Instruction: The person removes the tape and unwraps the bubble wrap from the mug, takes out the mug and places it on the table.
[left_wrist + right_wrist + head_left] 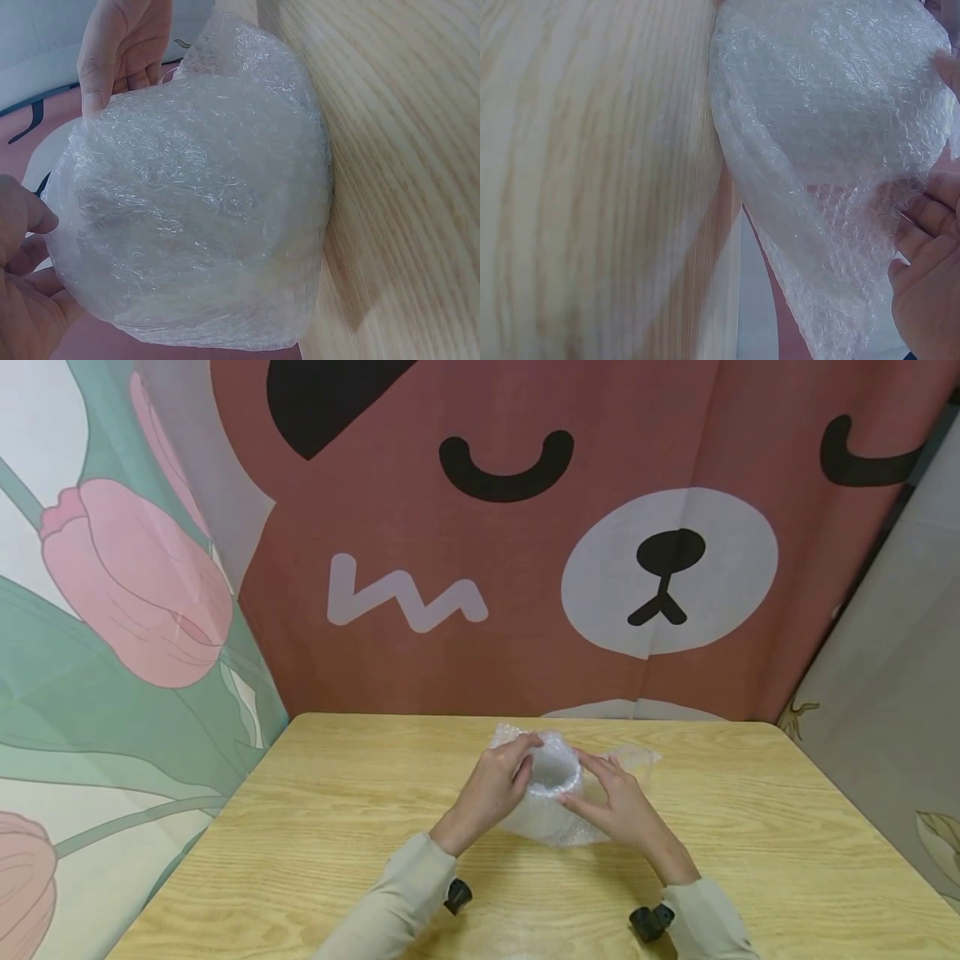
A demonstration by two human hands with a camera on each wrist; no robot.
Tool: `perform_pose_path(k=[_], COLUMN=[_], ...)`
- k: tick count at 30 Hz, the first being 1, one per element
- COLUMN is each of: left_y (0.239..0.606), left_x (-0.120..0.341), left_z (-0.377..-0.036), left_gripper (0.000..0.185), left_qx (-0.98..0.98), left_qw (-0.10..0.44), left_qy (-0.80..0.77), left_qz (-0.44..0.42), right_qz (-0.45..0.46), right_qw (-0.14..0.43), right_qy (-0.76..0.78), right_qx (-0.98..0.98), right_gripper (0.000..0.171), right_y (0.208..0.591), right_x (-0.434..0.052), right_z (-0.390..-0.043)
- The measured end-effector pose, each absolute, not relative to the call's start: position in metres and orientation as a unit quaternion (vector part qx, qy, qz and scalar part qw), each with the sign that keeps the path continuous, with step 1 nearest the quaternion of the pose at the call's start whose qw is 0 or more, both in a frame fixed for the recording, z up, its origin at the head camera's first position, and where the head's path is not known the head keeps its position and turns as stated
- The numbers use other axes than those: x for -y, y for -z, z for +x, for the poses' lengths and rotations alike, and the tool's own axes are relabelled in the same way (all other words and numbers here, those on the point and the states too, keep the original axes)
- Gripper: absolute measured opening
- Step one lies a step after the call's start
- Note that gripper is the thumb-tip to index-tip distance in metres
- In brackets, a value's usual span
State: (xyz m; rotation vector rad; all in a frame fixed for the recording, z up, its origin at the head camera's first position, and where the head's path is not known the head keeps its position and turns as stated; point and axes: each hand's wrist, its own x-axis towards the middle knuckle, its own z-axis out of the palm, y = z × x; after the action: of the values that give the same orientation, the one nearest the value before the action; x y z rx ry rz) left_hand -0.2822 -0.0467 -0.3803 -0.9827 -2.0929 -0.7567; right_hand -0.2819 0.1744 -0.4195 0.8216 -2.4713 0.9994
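wooden table point(750, 827), bear-print curtain point(465, 568) behind

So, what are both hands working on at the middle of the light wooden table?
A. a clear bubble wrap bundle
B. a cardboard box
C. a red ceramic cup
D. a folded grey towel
A. The left hand and the right hand hold a clear bubble wrap bundle from either side, just above the light wooden table; the bubble texture shows plainly in both wrist views.

clear bubble wrap point(551, 793), bundled, perhaps around something
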Motion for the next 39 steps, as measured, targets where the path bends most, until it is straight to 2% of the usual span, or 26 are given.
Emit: perform_pose_path(k=[9, 19, 39], left_y=[0.3813, 0.379, 0.3777], left_x=[0.0458, 0.0476, 0.0497], left_z=[-0.2828, -0.2797, -0.2797], left_gripper=[0.015, 0.025, 0.038], left_qx=[0.804, 0.821, 0.822], left_qw=[0.346, 0.317, 0.319], left_qy=[0.304, 0.292, 0.31], left_qz=[-0.377, -0.374, -0.355], right_qz=[0.276, 0.277, 0.286], right_qw=[0.159, 0.155, 0.166], right_qy=[-0.353, -0.346, -0.348], right_qx=[0.88, 0.883, 0.877], right_gripper=[0.074, 0.074, 0.073], right_y=[0.4209, 0.4208, 0.4197], right_x=[-0.175, -0.175, -0.1747], right_z=[-0.2811, -0.2814, -0.2823])
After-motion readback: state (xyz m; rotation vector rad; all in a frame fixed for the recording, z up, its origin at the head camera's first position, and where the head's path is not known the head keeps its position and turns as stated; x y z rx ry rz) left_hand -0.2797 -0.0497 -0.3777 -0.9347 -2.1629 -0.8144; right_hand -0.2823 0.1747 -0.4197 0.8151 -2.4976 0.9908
